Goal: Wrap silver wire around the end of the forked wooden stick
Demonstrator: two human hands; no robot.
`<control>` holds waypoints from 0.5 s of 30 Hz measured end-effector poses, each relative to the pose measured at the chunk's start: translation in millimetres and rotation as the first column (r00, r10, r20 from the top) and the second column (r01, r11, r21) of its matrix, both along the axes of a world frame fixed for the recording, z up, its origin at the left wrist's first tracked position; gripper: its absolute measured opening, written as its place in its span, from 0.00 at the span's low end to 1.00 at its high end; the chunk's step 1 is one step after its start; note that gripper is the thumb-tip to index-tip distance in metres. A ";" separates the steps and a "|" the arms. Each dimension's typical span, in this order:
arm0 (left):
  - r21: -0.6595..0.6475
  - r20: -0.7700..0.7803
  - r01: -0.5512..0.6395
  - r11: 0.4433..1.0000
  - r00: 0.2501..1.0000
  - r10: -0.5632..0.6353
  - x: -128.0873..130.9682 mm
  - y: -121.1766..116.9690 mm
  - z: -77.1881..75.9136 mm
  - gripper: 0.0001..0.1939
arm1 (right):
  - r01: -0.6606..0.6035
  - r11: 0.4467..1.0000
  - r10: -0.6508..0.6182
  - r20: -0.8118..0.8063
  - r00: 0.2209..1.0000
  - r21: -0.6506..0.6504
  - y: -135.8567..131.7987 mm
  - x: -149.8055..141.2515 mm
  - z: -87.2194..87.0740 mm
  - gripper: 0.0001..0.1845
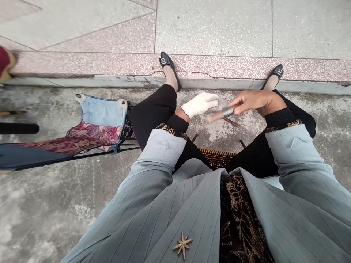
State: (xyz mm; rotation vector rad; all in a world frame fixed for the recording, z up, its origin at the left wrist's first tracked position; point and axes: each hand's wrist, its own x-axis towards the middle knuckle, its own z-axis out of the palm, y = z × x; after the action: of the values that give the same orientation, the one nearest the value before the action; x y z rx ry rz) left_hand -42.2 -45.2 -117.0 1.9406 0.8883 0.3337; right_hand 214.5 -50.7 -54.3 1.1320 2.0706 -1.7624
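My left hand (201, 103) wears a white knitted glove and is held over the gap between my knees. Its fingers are curled together, and whatever they may pinch is hidden or too fine to make out. Close by on the right, my bare right hand (253, 100) grips a pale stick wound with silvery wire (222, 115). The free end of this stick points left toward the glove and is blurred. Below the hands, a thin reddish-brown stick (232, 122) shows against the concrete.
The woven seat edge (218, 157) shows between my thighs. On the left stands a folding chair (102, 111) with blue and floral cloth. A low step edge (109, 81) runs across in front, and my black shoes (170, 67) rest at it. Rough concrete (82, 193) lies around me.
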 end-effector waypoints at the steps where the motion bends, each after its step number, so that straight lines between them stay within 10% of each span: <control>1: -0.060 0.059 -0.035 0.998 0.998 0.039 -0.1 0.4 -1.2 0.13 | 0.136 0.989 -0.132 -0.077 0.988 0.059 -1.2 2.2 5.5 0.28; 7: -0.246 0.202 -0.029 0.969 0.976 0.081 5.9 -6.9 -0.5 0.14 | 0.619 0.744 -0.573 -0.239 0.784 0.249 -4.6 -1.7 15.1 0.28; 15: -0.288 0.162 -0.022 0.957 0.984 0.071 10.1 -13.1 1.3 0.13 | 0.646 0.710 -0.621 -0.184 0.762 0.280 2.8 -3.0 -2.6 0.36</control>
State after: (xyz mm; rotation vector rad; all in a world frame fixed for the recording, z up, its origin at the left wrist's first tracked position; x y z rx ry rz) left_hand -32.1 -58.3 -115.7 1.6023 0.8219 0.3718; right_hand 211.5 -47.9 -56.9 2.1282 2.2406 -1.7499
